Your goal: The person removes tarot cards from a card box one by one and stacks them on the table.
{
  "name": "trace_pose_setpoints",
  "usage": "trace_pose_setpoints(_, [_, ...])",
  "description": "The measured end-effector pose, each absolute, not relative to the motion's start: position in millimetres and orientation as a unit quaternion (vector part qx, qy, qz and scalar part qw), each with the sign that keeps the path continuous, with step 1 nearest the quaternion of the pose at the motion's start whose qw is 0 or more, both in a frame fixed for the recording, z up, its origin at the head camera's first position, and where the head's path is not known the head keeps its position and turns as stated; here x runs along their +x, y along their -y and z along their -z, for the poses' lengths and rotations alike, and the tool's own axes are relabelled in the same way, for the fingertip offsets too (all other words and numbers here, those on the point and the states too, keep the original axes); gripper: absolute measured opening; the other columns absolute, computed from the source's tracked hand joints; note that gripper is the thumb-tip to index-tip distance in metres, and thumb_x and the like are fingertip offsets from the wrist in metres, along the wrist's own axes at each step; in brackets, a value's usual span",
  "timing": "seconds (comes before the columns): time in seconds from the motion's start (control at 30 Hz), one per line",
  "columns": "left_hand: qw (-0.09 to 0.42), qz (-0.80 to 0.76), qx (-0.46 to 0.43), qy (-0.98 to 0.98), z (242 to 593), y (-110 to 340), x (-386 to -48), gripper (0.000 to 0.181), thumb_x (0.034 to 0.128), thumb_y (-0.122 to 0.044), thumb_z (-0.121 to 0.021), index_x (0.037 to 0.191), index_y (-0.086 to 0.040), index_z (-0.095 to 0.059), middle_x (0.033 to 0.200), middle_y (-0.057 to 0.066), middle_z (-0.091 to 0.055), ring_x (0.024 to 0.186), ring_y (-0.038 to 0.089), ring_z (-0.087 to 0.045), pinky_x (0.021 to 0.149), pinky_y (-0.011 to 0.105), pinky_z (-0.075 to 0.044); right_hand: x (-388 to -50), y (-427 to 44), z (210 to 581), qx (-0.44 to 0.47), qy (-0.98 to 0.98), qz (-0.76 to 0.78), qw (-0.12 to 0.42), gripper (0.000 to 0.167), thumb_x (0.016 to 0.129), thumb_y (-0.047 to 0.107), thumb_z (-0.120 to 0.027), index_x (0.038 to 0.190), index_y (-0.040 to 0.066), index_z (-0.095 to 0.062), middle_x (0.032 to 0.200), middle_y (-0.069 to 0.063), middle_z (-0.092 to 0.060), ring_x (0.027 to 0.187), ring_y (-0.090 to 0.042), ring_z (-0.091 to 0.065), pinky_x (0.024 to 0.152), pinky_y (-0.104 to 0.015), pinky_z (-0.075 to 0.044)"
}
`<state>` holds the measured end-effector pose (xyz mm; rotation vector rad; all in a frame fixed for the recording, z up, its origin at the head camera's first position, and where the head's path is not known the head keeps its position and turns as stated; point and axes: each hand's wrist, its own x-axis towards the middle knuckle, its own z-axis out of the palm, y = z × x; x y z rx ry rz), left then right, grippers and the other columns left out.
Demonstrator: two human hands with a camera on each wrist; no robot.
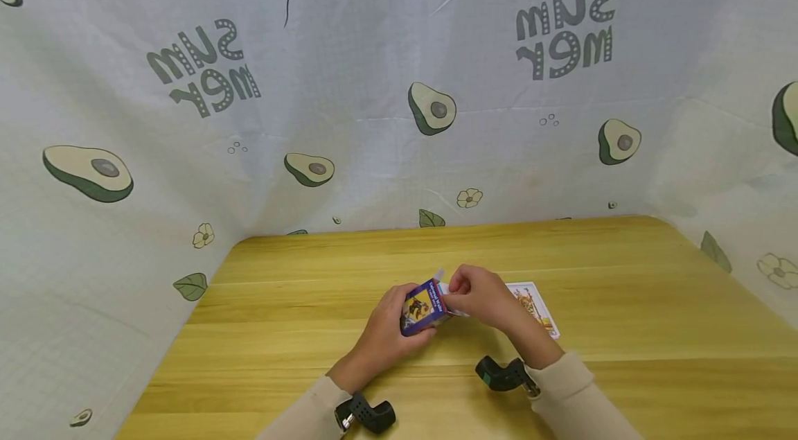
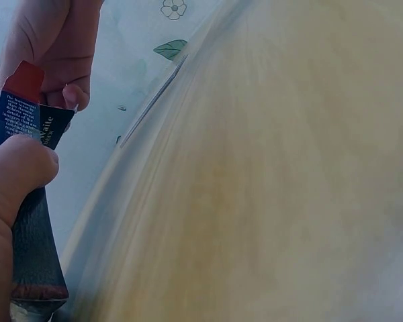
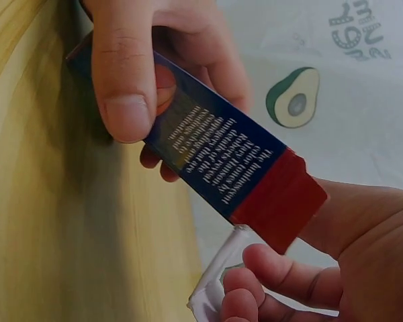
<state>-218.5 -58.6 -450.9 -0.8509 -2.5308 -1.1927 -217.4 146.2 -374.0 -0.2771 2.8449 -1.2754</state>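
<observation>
My left hand [image 1: 382, 330] grips a blue tarot card box [image 1: 420, 308] with a yellow picture, tilted above the table. In the right wrist view, the left thumb lies across the box's side. A red side flap [image 3: 282, 201] stands out at the opened end, with a white flap [image 3: 218, 272] beside it. At that end my right hand [image 1: 485, 296] has its fingers curled and appears to pinch the flap; the exact contact is partly hidden. Under the right forearm lies a white-bordered tarot card [image 1: 539, 308], partly covered; whether others are beneath it is unclear.
The wooden table [image 1: 299, 301] reaches back to a white cloth [image 1: 368, 80] printed with avocados, which hangs behind and at both sides. Black wrist camera mounts [image 1: 374, 416] sit at both sleeves, just above the table.
</observation>
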Motion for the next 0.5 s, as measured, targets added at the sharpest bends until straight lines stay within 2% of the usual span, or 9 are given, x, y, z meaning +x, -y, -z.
trace_pose_setpoints(0.23, [0.116, 0.401, -0.291, 0.861, 451.2, 59.3, -218.3, 0.070, 0.0807, -0.040, -0.076, 0.136, -0.012, -0.044, 0.122, 0.001, -0.054, 0.100, 0.010, -0.051, 0.086, 0.029, -0.048, -217.9, -141.1, 381.0, -0.084, -0.916, 0.393, 0.002, 0.018, 0.080, 0.010, -0.074, 0.085, 0.006, -0.057, 0.076, -0.003, -0.056, 0.068, -0.017, -0.050, 0.058, -0.029, -0.043])
trace_pose_setpoints(0.5, [0.115, 0.398, -0.291, 0.863, 452.3, 59.2, -219.2, 0.071, 0.0805, -0.039, -0.077, 0.137, -0.012, -0.043, 0.122, 0.000, -0.054, 0.101, 0.011, -0.051, 0.087, 0.029, -0.048, -218.3, -143.0, 379.3, -0.079, -0.918, 0.389, 0.011, 0.018, 0.080, 0.011, -0.073, 0.087, 0.006, -0.058, 0.077, -0.004, -0.056, 0.068, -0.018, -0.050, 0.058, -0.030, -0.043])
